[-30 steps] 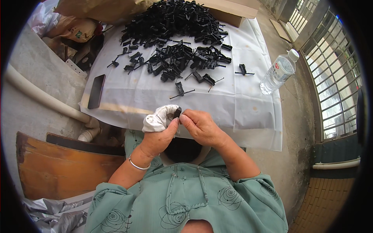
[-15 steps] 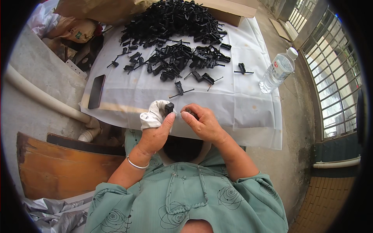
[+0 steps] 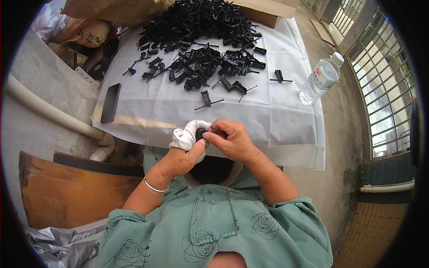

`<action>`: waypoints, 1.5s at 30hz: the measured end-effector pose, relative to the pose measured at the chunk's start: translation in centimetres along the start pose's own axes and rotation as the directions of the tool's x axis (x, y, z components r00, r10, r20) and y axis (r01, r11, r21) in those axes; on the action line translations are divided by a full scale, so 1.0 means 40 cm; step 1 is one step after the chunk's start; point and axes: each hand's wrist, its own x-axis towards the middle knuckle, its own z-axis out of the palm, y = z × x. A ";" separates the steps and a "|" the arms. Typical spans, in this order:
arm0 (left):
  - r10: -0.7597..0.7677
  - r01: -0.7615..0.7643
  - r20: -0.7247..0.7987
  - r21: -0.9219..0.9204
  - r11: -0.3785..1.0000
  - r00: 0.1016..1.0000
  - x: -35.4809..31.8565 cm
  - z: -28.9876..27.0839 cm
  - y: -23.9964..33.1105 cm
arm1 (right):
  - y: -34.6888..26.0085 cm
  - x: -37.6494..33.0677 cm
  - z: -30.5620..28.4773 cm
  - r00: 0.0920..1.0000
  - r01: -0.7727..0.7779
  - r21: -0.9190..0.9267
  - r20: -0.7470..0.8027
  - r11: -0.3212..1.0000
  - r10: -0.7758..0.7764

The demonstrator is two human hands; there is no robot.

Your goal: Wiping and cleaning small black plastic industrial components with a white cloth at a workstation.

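My left hand (image 3: 181,156), its fingers covered by a white cloth glove (image 3: 182,139), is closed around a small black plastic part (image 3: 200,133) just past the table's near edge. Against that part, my right hand (image 3: 233,140) is bare and has thumb and fingers pinched together. Something small and dark shows between those fingers, too hidden to name. Beyond the hands, a loose black part with thin prongs (image 3: 206,99) lies on the white plastic sheet (image 3: 161,102). Farther back are a small heap of similar black parts (image 3: 196,64) and a bigger pile (image 3: 196,22).
A clear water bottle (image 3: 319,81) stands at the table's right edge, and a dark phone (image 3: 111,103) lies at the left. Behind the pile is a cardboard box (image 3: 259,17). A wooden board (image 3: 76,192) and a pale pipe (image 3: 53,111) are at the lower left.
My two hands have come together. The left has shifted a little to the right with the black part, and the right hand's fingertips now meet it.
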 end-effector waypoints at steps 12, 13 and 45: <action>-0.192 0.197 0.048 -0.213 0.957 0.980 -0.009 0.003 0.033 | -0.004 0.002 0.009 0.988 -0.151 0.066 0.048 0.986 0.148; -0.204 0.214 0.064 -0.218 0.952 0.977 -0.010 0.002 0.036 | -0.005 0.001 0.009 0.988 -0.151 0.066 0.048 0.986 0.148; 0.197 0.067 -0.309 0.672 0.737 0.930 0.069 -0.016 -0.012 | 0.059 0.044 -0.022 0.920 0.336 -0.835 0.191 0.437 -0.343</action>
